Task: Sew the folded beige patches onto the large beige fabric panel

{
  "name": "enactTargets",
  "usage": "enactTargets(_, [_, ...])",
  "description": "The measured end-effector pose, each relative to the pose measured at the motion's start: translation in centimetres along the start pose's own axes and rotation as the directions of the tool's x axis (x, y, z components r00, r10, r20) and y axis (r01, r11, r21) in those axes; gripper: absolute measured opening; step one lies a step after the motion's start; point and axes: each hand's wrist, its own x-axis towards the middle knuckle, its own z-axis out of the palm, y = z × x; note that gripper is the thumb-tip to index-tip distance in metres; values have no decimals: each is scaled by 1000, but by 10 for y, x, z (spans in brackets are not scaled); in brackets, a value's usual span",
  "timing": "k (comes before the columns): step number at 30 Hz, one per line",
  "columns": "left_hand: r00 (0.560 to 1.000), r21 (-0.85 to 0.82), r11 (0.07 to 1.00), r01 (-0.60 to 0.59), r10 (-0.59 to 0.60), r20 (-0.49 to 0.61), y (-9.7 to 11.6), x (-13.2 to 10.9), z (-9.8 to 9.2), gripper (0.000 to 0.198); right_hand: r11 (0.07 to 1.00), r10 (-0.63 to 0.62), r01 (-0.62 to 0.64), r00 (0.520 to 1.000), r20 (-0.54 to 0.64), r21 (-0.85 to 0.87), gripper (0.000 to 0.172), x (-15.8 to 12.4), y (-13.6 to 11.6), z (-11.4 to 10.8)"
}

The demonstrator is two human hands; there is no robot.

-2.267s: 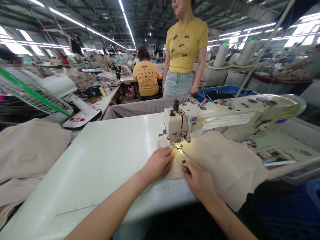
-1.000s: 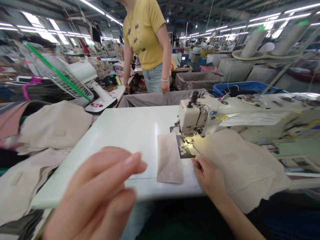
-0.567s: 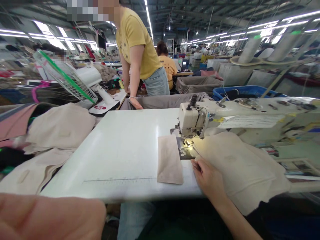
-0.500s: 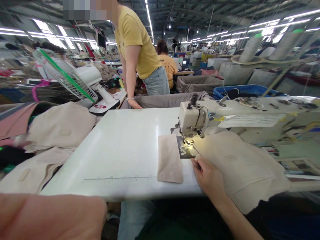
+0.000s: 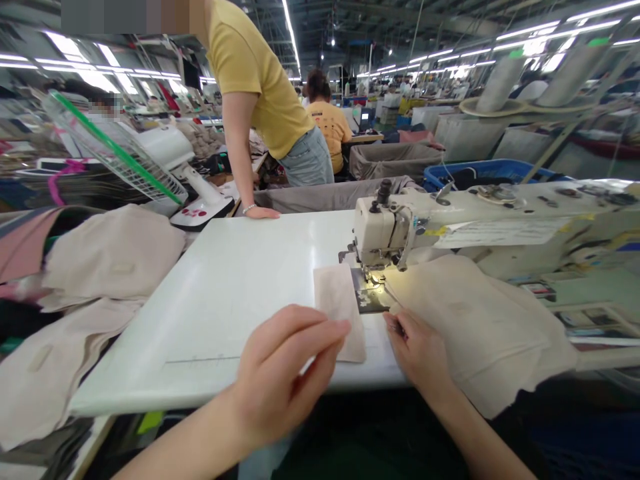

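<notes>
A white sewing machine [image 5: 383, 233] has its lamp lit over the metal needle plate [image 5: 370, 300]. Just left of the plate a small beige rectangular piece [image 5: 336, 293] lies flat. My left hand [image 5: 290, 367] is over the front of this piece, thumb and fingertips brought together; whatever may be between them is too small to name. Large beige fabric [image 5: 465, 313] spreads under the machine arm to the right. At its left edge my right hand [image 5: 417, 347] has its fingers curled closed by the plate's front, and what they grip is hidden.
A person in a yellow shirt [image 5: 260, 87] leans with a hand [image 5: 261, 213] on the far edge of the white table [image 5: 240, 267]. Beige pieces [image 5: 110, 253] are piled left, below a fan [image 5: 115, 147]. A blue basket [image 5: 430, 177] stands behind the machine.
My left hand has come from the lower left, near the camera, to the small beige piece, its fingers now pinched. My right hand stays by the plate. The view has shifted slightly.
</notes>
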Motion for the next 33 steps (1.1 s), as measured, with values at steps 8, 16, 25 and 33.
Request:
enactTargets(8, [776, 90, 985, 149, -173, 606, -48, -23, 65, 37, 998, 17, -18, 1000, 16, 68, 42, 2, -1, -2])
enactTargets(16, [815, 172, 982, 73, -159, 558, -81, 3, 77, 31, 996, 22, -19, 999, -30, 83, 44, 2, -3, 1])
enactTargets(25, [820, 213, 977, 4, -125, 559, -102, 33, 89, 31, 996, 2, 2, 999, -42, 90, 43, 2, -2, 4])
enactTargets(33, [823, 230, 973, 33, -156, 546, -118, 56, 102, 27, 991, -37, 53, 992, -123, 125, 44, -2, -4, 11])
